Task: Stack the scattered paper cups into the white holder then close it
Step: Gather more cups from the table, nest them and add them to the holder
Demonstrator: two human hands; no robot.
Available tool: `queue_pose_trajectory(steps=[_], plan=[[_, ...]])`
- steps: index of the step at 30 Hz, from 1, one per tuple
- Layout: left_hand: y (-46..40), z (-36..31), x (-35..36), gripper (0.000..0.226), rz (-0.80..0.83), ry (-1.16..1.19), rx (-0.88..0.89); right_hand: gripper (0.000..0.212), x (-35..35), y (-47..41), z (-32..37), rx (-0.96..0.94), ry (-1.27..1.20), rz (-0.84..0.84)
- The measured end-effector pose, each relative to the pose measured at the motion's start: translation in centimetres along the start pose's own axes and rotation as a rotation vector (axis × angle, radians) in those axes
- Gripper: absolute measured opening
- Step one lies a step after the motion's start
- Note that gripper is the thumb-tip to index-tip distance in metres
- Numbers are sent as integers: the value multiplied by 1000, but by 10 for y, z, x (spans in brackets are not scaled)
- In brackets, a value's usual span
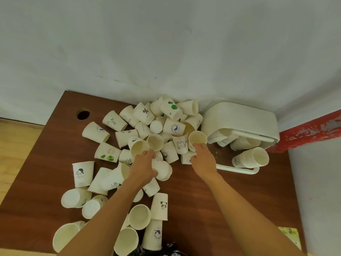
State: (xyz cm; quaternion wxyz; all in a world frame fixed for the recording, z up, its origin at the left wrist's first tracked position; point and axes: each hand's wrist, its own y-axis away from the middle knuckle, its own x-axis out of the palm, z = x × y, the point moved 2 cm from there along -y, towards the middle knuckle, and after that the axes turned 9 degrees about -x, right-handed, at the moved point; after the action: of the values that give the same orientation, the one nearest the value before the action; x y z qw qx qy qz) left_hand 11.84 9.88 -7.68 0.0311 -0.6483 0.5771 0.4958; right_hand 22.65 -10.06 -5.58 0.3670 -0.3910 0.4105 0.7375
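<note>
Several white printed paper cups lie scattered over the brown table (193, 196), heaped thickest near the wall. My left hand (144, 164) grips a short nested stack of cups (163, 169) lying on its side. My right hand (203, 157) reaches into the heap and its fingertips pinch the rim of an open cup (197, 138). The white holder (239, 119) lies at the right against the wall, open, with cups inside it. A long nested stack of cups (251, 157) sticks out of the holder toward me, resting over its open lid (238, 169).
A round cable hole (83, 115) sits in the table's far left corner. A pale wall runs behind the table, and a red painted strip (310, 130) crosses at the right. Wooden floor (16, 145) shows on the left. More loose cups crowd the near edge.
</note>
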Motion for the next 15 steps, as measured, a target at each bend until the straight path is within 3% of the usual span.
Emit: queue_pose_trajectory(steps=[8, 13, 15], plan=[[18, -9, -18, 50, 56, 320, -160, 22, -2, 39, -7, 77, -296, -323], [35, -58, -17, 34, 142, 537, -61, 18, -6, 64, -1, 32, -484, -381], [40, -78, -12, 39, 221, 547, 1, 19, -13, 71, -4, 20, -515, -415]])
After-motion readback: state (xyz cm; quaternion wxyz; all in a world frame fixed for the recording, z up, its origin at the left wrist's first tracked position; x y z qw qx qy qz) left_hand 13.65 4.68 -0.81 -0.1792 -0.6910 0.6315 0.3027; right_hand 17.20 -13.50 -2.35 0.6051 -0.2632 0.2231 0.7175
